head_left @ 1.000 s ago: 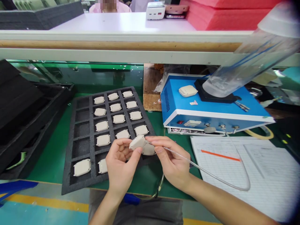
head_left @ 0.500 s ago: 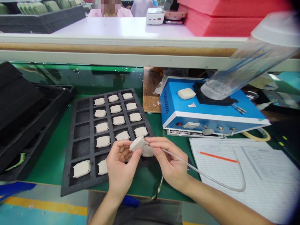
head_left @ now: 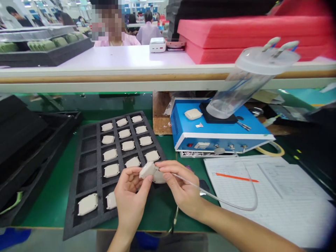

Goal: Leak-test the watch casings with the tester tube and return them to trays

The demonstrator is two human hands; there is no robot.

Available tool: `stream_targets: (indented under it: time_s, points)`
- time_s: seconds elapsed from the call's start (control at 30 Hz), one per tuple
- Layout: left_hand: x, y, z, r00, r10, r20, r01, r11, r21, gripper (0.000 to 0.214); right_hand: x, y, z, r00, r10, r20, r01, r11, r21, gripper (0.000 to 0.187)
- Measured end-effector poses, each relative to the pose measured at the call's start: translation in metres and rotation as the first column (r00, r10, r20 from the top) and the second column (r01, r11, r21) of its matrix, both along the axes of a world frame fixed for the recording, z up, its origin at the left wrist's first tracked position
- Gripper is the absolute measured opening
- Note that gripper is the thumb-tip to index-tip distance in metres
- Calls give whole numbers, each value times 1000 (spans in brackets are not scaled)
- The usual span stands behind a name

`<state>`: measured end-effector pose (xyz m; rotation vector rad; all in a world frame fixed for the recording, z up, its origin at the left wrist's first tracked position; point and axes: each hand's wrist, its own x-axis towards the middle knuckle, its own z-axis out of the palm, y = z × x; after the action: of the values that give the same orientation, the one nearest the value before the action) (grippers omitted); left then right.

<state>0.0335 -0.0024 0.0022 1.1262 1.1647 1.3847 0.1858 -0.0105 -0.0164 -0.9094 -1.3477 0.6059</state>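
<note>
My left hand [head_left: 131, 196] pinches a small beige watch-shaped case [head_left: 147, 170] between thumb and fingers, holding it tilted above the near right part of a black foam tray [head_left: 99, 164]. The fingers of my right hand [head_left: 186, 192] close around the end of a thin clear tube [head_left: 223, 201], its tip at the right edge of the case. Whether the tip goes into the case or only touches it, I cannot tell. Several similar cases lie in the tray's compartments. Another case, just behind the held one, is partly covered by my hands.
The tube loops back to a blue box [head_left: 223, 140], which bears one beige case [head_left: 193, 114] and a clear cylinder [head_left: 231, 91]. Ruled sheets [head_left: 236, 189] with an orange strip lie at right. Dark foam trays [head_left: 55, 147] stand at left. A person sits beyond the shelf [head_left: 126, 57].
The view has tilted upward, showing more of the room behind the shelf. Both hands keep nearly the same hold on the case and the tube.
</note>
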Motion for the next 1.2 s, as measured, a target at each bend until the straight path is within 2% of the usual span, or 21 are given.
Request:
stream_targets:
  time_s: [0.27, 0.7, 1.2]
  points:
    - [-1, 5, -1, 999, 23, -24, -22, 1000, 22, 30, 1, 4, 5, 1000, -8, -6, 8, 999, 31, 16]
    - [-3, 4, -1, 998, 54, -9, -54, 998, -20, 38, 1, 6, 7, 1000, -12, 5, 12, 999, 37, 15]
    - [-1, 4, 0, 999, 51, -16, -52, 999, -10, 36, 1, 5, 5, 1000, -10, 8, 10, 1000, 22, 16]
